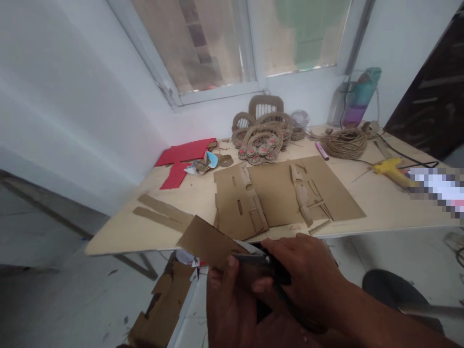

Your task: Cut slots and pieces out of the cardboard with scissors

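Note:
Low in the head view, my left hand point(232, 304) grips a piece of brown cardboard point(206, 239) with the thumb on top. My right hand point(308, 275) is closed round the black handles of a pair of scissors point(253, 258). The scissors' blades lie apart along the cardboard's right edge, close to my left thumb. Beyond the hands, larger cut cardboard sheets point(277, 193) with slots and torn strips lie on the table. Two long cardboard strips point(163, 212) rest to the left, partly behind the held piece.
Red sheets point(184, 151) lie at the table's back left. Twine-wrapped frames with paper flowers point(263, 137) stand by the wall. Right of them are coiled twine point(346, 143), a pink marker point(322, 151), a yellow glue gun point(393, 171) and a bottle point(362, 99). A black stool point(395, 295) stands below right.

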A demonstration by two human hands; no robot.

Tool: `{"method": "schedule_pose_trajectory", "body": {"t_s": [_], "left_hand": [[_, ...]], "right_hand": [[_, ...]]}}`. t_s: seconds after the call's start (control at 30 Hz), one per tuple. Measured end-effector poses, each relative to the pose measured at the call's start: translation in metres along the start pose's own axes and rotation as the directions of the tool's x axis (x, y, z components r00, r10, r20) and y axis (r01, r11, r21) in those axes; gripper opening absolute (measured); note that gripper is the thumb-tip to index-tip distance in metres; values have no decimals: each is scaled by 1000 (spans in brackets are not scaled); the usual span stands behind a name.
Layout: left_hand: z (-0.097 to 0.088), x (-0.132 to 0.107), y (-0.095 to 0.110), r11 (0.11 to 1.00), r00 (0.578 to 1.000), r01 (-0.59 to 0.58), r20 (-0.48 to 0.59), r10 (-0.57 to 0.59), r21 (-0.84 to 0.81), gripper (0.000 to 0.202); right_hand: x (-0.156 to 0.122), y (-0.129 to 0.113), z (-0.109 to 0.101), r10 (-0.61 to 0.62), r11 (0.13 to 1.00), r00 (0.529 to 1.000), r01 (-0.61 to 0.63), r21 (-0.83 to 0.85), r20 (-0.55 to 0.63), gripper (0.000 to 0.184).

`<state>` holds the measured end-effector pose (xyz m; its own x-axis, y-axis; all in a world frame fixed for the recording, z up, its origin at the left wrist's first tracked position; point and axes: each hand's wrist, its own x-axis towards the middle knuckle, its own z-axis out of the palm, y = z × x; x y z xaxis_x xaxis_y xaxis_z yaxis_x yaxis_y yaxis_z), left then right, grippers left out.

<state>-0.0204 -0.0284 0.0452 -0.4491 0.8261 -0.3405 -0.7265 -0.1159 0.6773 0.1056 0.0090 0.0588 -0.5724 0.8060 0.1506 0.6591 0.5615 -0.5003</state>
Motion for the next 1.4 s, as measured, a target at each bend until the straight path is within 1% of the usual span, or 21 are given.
{"method": "schedule_pose_trajectory", "body": {"t_s": [0.1, 0.17, 0.23, 0.33, 0.4, 0.43, 0.53, 0.67, 0.73, 0.83, 0.9, 1.0, 1.13, 1.2, 1.33, 1.4], "left_hand": [[0, -1, -2, 1000, 1000, 9, 0, -9, -15, 26], [-2, 1, -3, 1000, 1000, 19, 2, -19, -17, 22], [-4, 4, -1, 1000, 1000, 30, -4, -30, 5, 23], [-5, 9, 5, 999, 1000, -11, 6, 11, 38, 29], [-4, 12, 8, 997, 998, -56, 24, 54, 59, 31], [-4, 13, 9, 996, 998, -59, 25, 57, 71, 30], [-6, 14, 12, 995, 999, -30, 34, 27, 92, 27], [-13, 17, 16, 988, 997, -22, 70, 11, 156, 25], [-13, 18, 16, 986, 999, -29, 36, 23, 166, 25], [-10, 16, 11, 991, 998, -56, -30, 61, 125, 30], [-6, 13, 6, 993, 996, -74, -45, 78, 87, 36], [-4, 8, 0, 996, 996, -77, -32, 78, 39, 41], [-6, 6, -4, 996, 995, -87, -51, 88, 26, 39], [-7, 6, -4, 997, 995, -79, -66, 81, 23, 38], [-5, 6, -4, 998, 993, -71, -94, 71, 4, 46], [-5, 6, -5, 997, 993, -72, -95, 73, 9, 46]], "right_hand": [[0, 2, 2, -16, 999, 1000, 16, 32, 1, 36], [0, 3, 2, -18, 999, 1000, 18, 28, -4, 40], [1, 3, 1, -16, 1000, 1000, 16, 9, 10, 39], [1, 3, -1, -13, 1000, 999, 14, -12, 34, 34], [0, 3, -2, -10, 1000, 999, 11, -13, 45, 34], [0, 3, -3, -6, 1000, 999, 7, -15, 48, 35], [-1, 3, -2, 2, 1000, 998, 0, -27, 59, 37], [-2, 3, 1, -4, 998, 998, 8, -54, 61, 31], [-2, 3, 2, 6, 998, 998, -2, -56, 66, 27], [-3, 1, 2, 46, 999, 998, -44, -25, 49, 24], [-3, 1, 3, 63, 998, 997, -63, 7, 35, 28], [-3, 1, 3, 63, 997, 997, -65, 43, 45, 36], [-3, 0, 0, 58, 998, 997, -60, 23, 52, 39], [-3, -1, -2, 46, 999, 998, -46, 6, 45, 43], [-2, -2, -5, 5, 1000, 1000, -5, -10, 31, 54], [-1, -2, -7, -19, 1000, 999, 19, -5, 26, 56]]}}
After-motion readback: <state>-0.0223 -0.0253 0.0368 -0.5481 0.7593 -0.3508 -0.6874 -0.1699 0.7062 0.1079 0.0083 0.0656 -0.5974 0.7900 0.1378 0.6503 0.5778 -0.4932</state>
